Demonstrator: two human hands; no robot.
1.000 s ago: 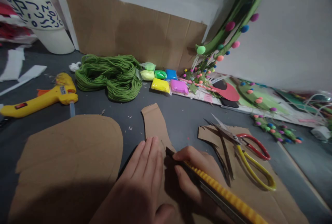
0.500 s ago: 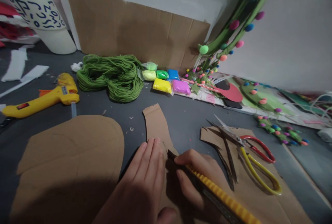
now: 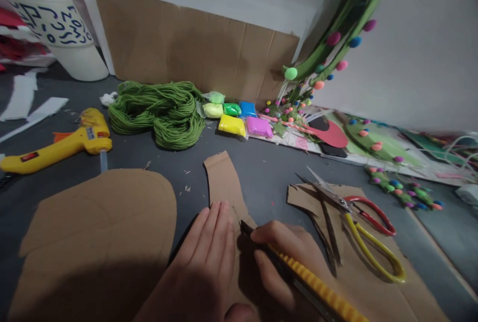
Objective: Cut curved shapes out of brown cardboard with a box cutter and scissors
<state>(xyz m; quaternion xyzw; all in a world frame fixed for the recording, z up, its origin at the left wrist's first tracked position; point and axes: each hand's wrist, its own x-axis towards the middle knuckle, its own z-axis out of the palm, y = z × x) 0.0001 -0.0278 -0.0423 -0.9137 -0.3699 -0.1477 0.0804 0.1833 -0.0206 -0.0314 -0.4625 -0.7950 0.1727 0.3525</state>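
dim gray light | dark shadow on your left hand (image 3: 203, 267) and the cardboard (image 3: 108, 212) beside it | blurry at your far right

Craft workspace; whether home or studio, cannot tell. Dark grey surface (image 3: 269, 177) against a pale wall (image 3: 429, 53). Yellow glue gun (image 3: 63, 150), left; hank of green cord (image 3: 157, 113), far middle; coloured packets (image 3: 259, 127) beside it; scissors (image 3: 344, 203), right; yellow utility knife (image 3: 317, 281), near middle; cut cardboard sheet (image 3: 108, 212), near left; pompom-dotted green decoration (image 3: 321, 57), far right; white strips (image 3: 20, 95), far left.
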